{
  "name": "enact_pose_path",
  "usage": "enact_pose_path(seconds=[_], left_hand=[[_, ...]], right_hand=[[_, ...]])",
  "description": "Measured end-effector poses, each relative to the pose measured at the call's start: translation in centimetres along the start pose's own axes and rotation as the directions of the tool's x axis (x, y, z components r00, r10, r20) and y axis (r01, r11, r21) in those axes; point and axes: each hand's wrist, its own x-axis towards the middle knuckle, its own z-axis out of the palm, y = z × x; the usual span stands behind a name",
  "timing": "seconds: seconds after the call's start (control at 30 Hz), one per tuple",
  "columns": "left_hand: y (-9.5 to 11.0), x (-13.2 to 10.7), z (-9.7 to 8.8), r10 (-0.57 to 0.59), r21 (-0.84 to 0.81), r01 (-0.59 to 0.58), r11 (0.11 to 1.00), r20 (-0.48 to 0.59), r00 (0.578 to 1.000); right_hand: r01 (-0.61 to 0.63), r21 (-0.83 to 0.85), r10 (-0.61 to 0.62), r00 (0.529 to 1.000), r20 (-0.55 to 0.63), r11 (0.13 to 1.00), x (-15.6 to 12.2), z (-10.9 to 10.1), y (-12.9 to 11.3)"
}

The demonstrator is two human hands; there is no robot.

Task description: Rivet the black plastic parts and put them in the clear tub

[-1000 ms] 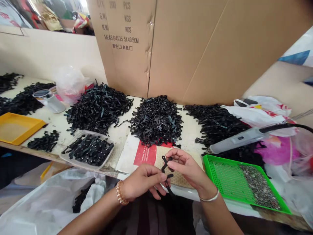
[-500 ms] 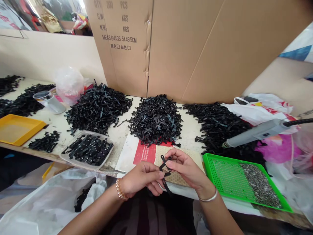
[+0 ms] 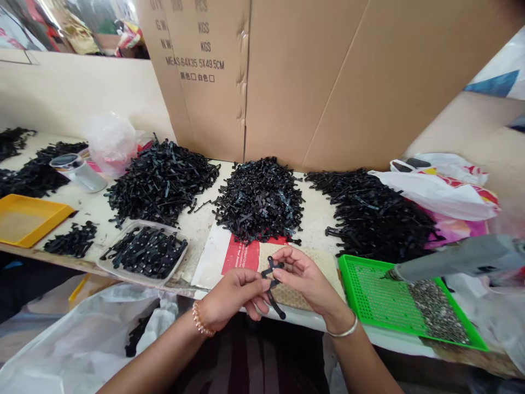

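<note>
My left hand (image 3: 235, 295) and my right hand (image 3: 309, 282) meet over the front edge of the bench, both closed on small black strips (image 3: 277, 307) with rounded ends. The strips cross one another between my fingertips, and one long end hangs below the left hand. My fingers cover where the pieces meet. Under the hands lies a beige honeycomb-patterned pad (image 3: 324, 268). Just beyond it rises a heap of black strips (image 3: 260, 200). Right of my right hand, a grey electric screwdriver (image 3: 455, 258) hangs above a green tray (image 3: 348, 287) with small metal screws (image 3: 441, 314).
More black strips form a left heap (image 3: 159, 180) and a right heap (image 3: 377, 213). A clear plastic tub (image 3: 185, 257) of black parts and a yellow tray (image 3: 30, 238) stand left. A large cardboard sheet (image 3: 303, 82) walls off the back. Plastic bags (image 3: 443, 191) lie at right.
The screwdriver has swung lower and to the right, its tip now over the green tray. The strips in my hands have turned slightly, with the hanging end showing more. The view has shifted a little.
</note>
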Motion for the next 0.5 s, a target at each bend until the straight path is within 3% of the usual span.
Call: enact_pose_path(seconds=[0.13,0.23,0.33,0.5], left_hand=[[-0.2,0.2,-0.3,0.034,-0.036,-0.035,0.999,-0.03,0.999],[-0.6,0.7,-0.4,0.07,-0.15,-0.099,0.984,-0.189,0.98],[-0.8,1.1,-0.1,0.102,-0.288,-0.211,0.934,-0.352,0.93],[-1.0,2.2,0.4,0.01,-0.45,-0.159,0.879,-0.314,0.949]], right_hand=[[0.001,0.017,0.0,0.999,-0.045,1.0,0.0,0.5,0.3],[0.019,-0.002,-0.019,0.986,-0.164,1.0,0.2,1.3,0.5],[-0.009,-0.038,-0.003,0.95,-0.312,0.999,0.1,2.2,1.2],[-0.115,-0.126,0.048,0.897,-0.44,0.985,-0.6,1.8,4.7]])
